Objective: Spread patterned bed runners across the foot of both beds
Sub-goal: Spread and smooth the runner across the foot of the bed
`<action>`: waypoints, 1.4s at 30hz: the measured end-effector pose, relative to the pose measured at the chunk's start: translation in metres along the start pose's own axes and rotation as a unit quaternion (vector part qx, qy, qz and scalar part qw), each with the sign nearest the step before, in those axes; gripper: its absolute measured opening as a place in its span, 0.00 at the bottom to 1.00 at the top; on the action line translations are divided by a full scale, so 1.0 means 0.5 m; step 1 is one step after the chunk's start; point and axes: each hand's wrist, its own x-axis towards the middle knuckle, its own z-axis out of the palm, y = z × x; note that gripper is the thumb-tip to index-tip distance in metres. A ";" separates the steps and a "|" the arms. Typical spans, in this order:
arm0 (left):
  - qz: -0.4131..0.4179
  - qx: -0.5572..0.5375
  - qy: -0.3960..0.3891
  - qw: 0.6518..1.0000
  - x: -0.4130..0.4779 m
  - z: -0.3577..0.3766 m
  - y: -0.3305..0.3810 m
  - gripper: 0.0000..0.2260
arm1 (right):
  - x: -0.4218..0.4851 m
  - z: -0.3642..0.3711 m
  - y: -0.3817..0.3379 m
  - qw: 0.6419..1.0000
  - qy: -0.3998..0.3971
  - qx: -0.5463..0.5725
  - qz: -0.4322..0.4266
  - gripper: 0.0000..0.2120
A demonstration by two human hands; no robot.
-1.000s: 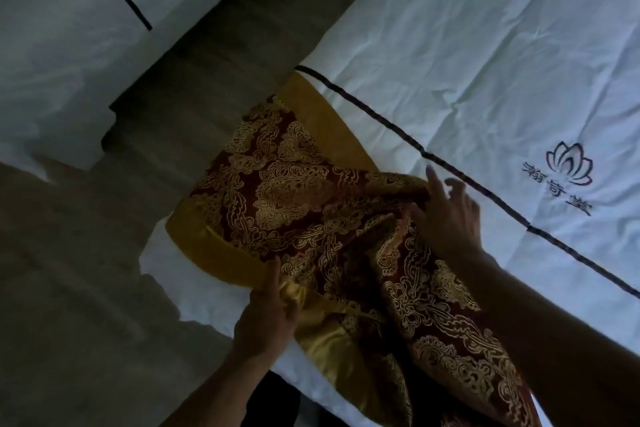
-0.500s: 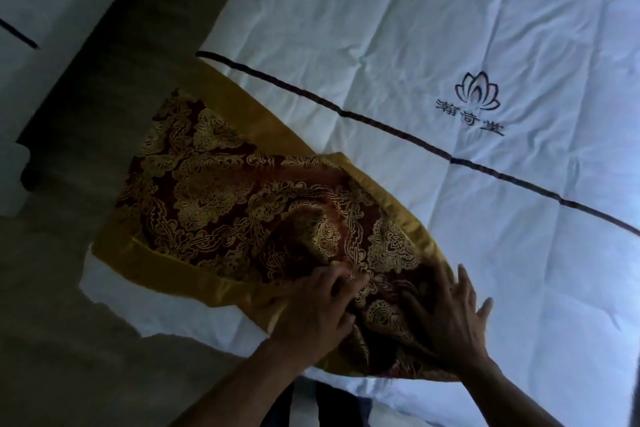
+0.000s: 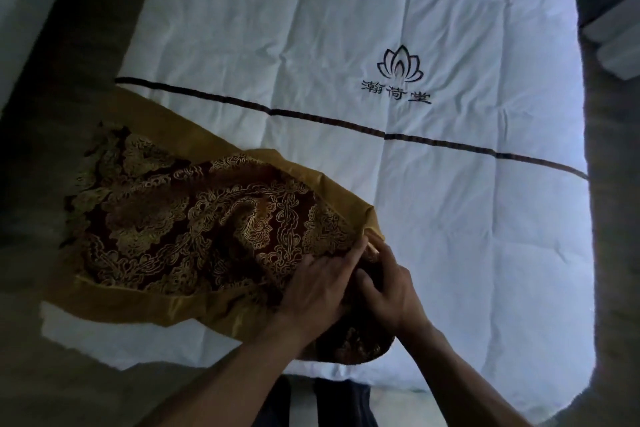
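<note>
A dark red bed runner (image 3: 180, 229) with gold scroll pattern and a gold satin border lies bunched over the left foot corner of a white bed (image 3: 450, 218). Its left end hangs past the bed's edge. My left hand (image 3: 318, 288) presses flat on the runner's folded right end. Just beside it, my right hand (image 3: 391, 284) has its fingers closed on a fold of the runner at the gold edge. The two hands touch each other. Under my hands a folded part of the runner (image 3: 353, 343) hangs near the bed's front edge.
The duvet carries a dark stripe (image 3: 346, 121) across it and a lotus logo (image 3: 400, 66) with characters. A second white bed (image 3: 20, 10) shows at the far left across a dark floor gap (image 3: 86, 28). A white piece of furniture (image 3: 616, 45) stands at the upper right.
The view has swung right, centring the bed. My hands came together at the runner's right end, and the runner's pattern now spreads further across the bed's foot.
</note>
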 end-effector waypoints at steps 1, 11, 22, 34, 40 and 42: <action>-0.009 -0.005 0.008 1.000 0.006 -0.011 -0.006 0.39 | -0.005 -0.006 0.010 1.000 0.008 0.024 0.003 0.30; -0.118 -0.083 0.129 0.981 0.063 -0.099 -0.069 0.16 | -0.109 0.050 0.073 0.971 -0.126 0.128 0.158 0.60; -0.105 -0.077 0.126 0.983 0.033 -0.098 -0.064 0.18 | -0.069 0.083 0.047 0.963 -0.007 0.157 0.221 0.39; -0.087 -0.017 0.138 0.986 0.083 -0.086 0.005 0.18 | 0.098 -0.359 0.051 0.937 0.186 -0.287 0.077 0.36; -0.101 -0.028 0.116 0.988 0.076 -0.043 0.019 0.17 | 0.070 -0.329 0.047 0.920 0.254 -0.256 0.152 0.46; -0.099 -0.031 0.104 0.989 0.062 -0.022 0.008 0.17 | 0.038 -0.257 0.066 0.938 0.209 -0.234 0.147 0.40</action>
